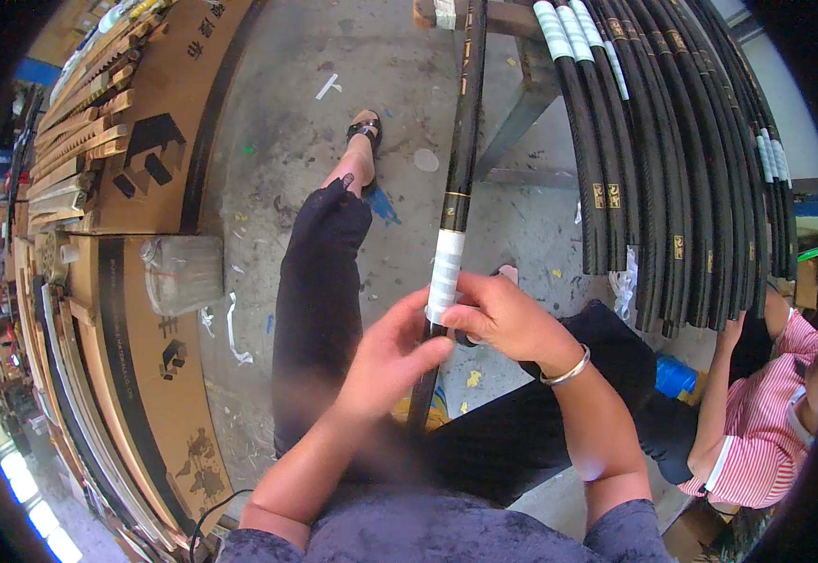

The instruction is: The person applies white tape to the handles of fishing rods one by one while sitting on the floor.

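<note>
A long black rod [460, 141] with gold markings runs from the top of the view down between my legs. White tape or wrapping [445, 267] covers a section of it. My right hand [512, 319] grips that section near its lower end, thumb in front and fingers partly behind. Just below, my left hand [390, 352] curls around the rod from the left, its thumb lying across the front and its other fingertips hidden behind.
Many similar black rods [676, 188] lie side by side on a stand [519, 113] at the right. A person in a striped shirt [761, 422] sits beside them. Cardboard boxes [151, 347], wooden strips [80, 141] and a clear plastic bin [183, 272] line the left. Tape scraps [237, 328] litter the floor.
</note>
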The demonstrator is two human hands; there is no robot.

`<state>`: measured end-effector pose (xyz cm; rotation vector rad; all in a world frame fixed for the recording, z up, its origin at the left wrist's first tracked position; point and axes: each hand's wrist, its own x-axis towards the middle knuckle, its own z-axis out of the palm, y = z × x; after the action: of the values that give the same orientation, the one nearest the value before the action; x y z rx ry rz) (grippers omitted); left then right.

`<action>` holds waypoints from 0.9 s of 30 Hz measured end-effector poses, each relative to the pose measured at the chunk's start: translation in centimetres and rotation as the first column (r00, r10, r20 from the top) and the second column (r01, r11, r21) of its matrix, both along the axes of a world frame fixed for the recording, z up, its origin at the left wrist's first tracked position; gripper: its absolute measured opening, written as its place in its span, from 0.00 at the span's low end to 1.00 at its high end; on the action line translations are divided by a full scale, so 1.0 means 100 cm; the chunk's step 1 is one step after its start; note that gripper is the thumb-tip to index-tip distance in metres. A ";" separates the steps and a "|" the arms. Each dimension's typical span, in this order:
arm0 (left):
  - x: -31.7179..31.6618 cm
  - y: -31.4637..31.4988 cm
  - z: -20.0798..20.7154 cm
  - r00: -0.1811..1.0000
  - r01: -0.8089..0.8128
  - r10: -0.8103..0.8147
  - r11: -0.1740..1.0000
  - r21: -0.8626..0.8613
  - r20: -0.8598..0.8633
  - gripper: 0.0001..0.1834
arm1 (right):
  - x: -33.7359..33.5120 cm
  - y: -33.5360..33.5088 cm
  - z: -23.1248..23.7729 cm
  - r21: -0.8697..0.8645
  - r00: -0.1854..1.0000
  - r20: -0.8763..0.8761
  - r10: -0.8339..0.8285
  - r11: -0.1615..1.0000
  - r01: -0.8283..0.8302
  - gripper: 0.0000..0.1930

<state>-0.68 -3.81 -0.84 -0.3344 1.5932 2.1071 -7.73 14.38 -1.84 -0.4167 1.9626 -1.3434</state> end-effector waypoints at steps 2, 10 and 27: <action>0.003 0.001 -0.006 0.998 0.020 -0.027 0.995 -0.096 -0.065 0.34 | 0.000 -0.002 0.000 0.008 1.000 0.000 0.011 1.000 -0.011 0.21; -0.001 0.001 -0.001 0.998 -0.002 0.005 0.999 0.052 -0.058 0.30 | 0.000 0.002 0.001 0.033 0.999 -0.028 0.017 0.999 -0.017 0.20; 0.004 -0.006 -0.002 0.991 -0.116 0.118 0.993 -0.038 0.056 0.26 | 0.004 0.011 0.018 0.147 0.992 -0.085 0.091 0.986 -0.078 0.17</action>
<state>-0.24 -4.41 -1.00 -0.5083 1.6136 2.1373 -7.33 15.52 0.01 -0.4946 2.0772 -1.1401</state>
